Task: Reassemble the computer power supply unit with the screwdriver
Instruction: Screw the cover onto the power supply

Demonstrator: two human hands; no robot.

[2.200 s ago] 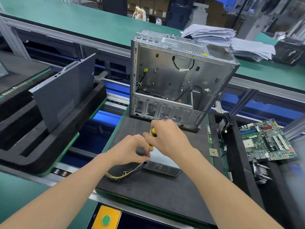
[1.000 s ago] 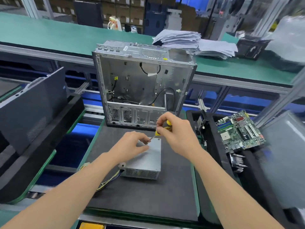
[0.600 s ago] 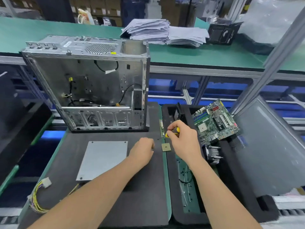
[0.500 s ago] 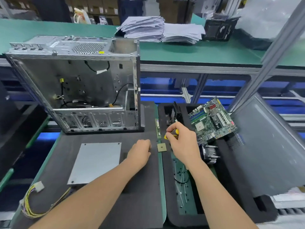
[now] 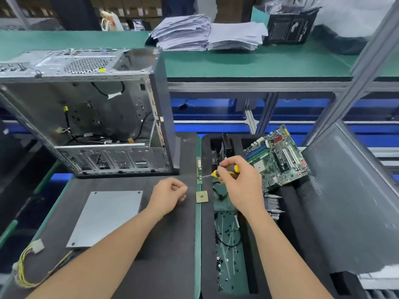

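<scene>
step: likely screw fetch — right hand [image 5: 239,186] grips screwdriver [image 5: 236,168], centre | left hand [image 5: 168,196] curled, contents unclear | next: screw from tray [image 5: 207,244] to power supply unit [image 5: 105,216], lower left

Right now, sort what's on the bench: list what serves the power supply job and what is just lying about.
Job: power supply; screwdriver, held in the right hand; loose screws.
Lying about: motherboard; CPU chip; papers; case.

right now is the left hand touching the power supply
No, the left hand sits curled on the dark mat, apart from the power supply.
</scene>
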